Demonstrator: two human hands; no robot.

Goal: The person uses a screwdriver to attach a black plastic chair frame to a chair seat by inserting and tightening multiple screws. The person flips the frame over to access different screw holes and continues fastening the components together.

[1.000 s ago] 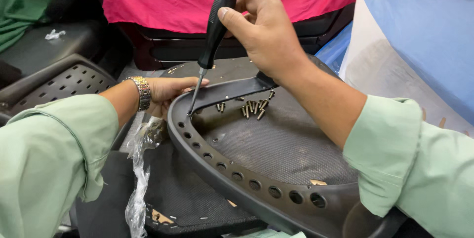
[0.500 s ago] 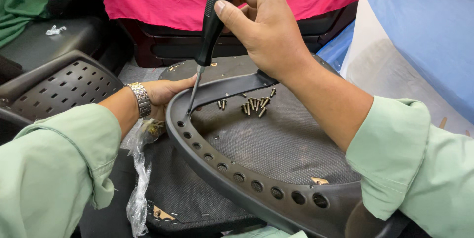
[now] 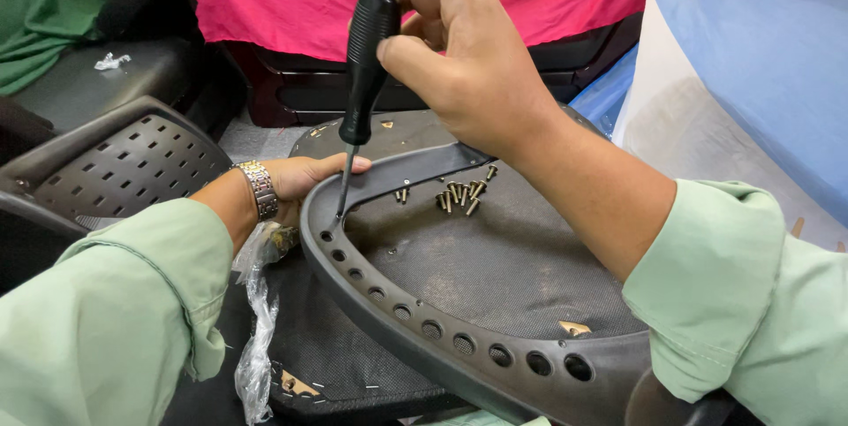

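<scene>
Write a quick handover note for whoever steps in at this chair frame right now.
Right hand: grips the black-handled screwdriver upright, tip down in a hole on the rim of the black plastic frame.
Left hand: steadies the frame's outer edge beside that hole.
Loose screws: a small pile on the mesh panel inside the frame.
Done: cannot tell which holes hold screws.
Left: several holes along the near rim look empty; the pile looks unused.
</scene>
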